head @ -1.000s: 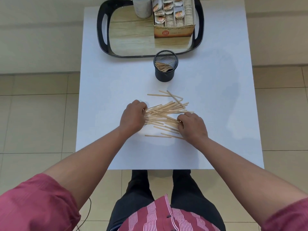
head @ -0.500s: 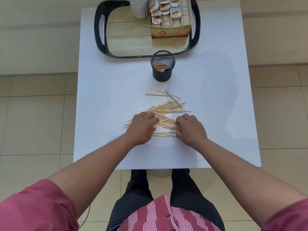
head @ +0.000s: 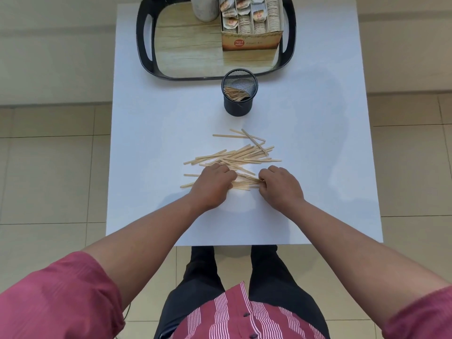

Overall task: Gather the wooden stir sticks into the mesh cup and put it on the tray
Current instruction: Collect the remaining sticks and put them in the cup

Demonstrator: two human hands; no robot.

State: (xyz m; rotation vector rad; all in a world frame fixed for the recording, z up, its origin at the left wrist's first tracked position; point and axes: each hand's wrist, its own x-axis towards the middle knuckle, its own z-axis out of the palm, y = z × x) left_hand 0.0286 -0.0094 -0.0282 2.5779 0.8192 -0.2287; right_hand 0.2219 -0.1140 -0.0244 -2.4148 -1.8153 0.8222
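Several wooden stir sticks (head: pixel 241 155) lie scattered on the white table (head: pixel 151 123). My left hand (head: pixel 211 185) and my right hand (head: pixel 281 188) each grip one end of a small bundle of sticks (head: pixel 247 183) at the near edge of the pile. The black mesh cup (head: pixel 239 96) stands upright beyond the pile, with some sticks leaning inside it. The black tray (head: pixel 146 59) with a wood-look floor sits at the far end of the table, just behind the cup.
On the tray stand a cardboard box of tea sachets (head: pixel 252 23) at the right and a white container (head: pixel 204 8) at the back middle. The tray's left half is bare. Tiled floor surrounds the table.
Both hands slid toward me and closed on a bundle of sticks at the pile's near edge. A few sticks now stick out to the left of my left hand.
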